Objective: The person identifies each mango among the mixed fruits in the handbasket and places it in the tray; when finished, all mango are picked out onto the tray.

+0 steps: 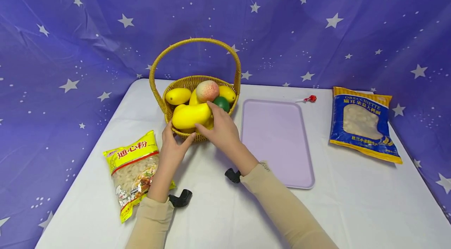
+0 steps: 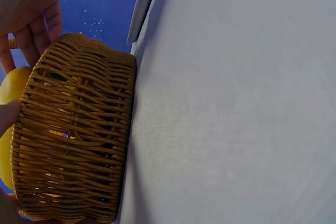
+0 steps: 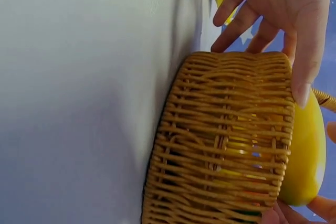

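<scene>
A large yellow mango [image 1: 192, 116] lies on the fruit at the front of a woven basket [image 1: 201, 138]. My right hand [image 1: 222, 125] grips its right end, with the thumb at the front and fingers over the top. My left hand [image 1: 172, 149] rests against the basket's left front, fingers spread along the outside and thumb near the rim. In the right wrist view, the left thumb [image 3: 302, 95] is beside the mango [image 3: 310, 150]. Also in the basket are a pinkish peach [image 1: 207, 91], a green fruit [image 1: 221, 103], partly covered, and several yellow fruits.
A yellow pasta bag [image 1: 135, 170] lies left of the basket, beside the left forearm. A lilac tray [image 1: 275, 139] lies to the right, with the right forearm over its lower left edge. Farther right are a red lollipop [image 1: 311, 99] and a blue pasta bag [image 1: 364, 123].
</scene>
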The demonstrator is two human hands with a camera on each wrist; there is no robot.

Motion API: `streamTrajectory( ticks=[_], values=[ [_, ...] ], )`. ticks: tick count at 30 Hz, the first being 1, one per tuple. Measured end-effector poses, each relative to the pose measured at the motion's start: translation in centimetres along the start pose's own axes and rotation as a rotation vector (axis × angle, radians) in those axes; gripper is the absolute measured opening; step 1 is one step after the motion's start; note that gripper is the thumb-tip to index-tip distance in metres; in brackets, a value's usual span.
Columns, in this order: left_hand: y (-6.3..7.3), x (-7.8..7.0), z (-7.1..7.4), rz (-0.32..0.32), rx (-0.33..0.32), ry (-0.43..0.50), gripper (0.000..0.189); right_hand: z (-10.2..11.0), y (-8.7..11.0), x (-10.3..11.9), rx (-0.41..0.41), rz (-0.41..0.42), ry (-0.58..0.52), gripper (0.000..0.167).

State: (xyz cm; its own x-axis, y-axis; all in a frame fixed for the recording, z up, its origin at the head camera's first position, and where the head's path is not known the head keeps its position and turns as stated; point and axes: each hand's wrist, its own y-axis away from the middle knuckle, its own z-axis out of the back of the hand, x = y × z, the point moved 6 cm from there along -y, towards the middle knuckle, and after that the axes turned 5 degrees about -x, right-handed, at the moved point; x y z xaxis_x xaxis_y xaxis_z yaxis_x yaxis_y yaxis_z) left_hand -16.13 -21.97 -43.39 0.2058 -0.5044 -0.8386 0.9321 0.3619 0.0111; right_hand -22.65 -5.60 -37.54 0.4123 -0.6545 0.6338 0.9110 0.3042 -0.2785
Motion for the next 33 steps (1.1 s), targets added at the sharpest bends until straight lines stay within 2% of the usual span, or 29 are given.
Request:
streamTrajectory(
  ticks=[7, 12, 18, 33],
  values=[
    [0.0, 0.0, 0.0, -0.015, -0.012, 0.000, 0.101, -0.3, -0.1, 0.5, -0.064, 0.016, -0.036, 0.076],
    [-0.1, 0.0, 0.0, -0.029, -0.017, -0.005, 0.099, -0.6, -0.4, 0.8, -0.113, 0.045, -0.134, 0.075],
    [-0.1, 0.1, -0.1, -0.026, -0.020, -0.023, 0.101, -1.2, -0.7, 0.6, -0.139, 0.025, -0.246, 0.072],
    [-0.1, 0.1, -0.1, -0.030, -0.022, -0.018, 0.100, -2.2, -1.3, 0.9, -0.185, -0.037, -0.415, 0.072]
  ],
)
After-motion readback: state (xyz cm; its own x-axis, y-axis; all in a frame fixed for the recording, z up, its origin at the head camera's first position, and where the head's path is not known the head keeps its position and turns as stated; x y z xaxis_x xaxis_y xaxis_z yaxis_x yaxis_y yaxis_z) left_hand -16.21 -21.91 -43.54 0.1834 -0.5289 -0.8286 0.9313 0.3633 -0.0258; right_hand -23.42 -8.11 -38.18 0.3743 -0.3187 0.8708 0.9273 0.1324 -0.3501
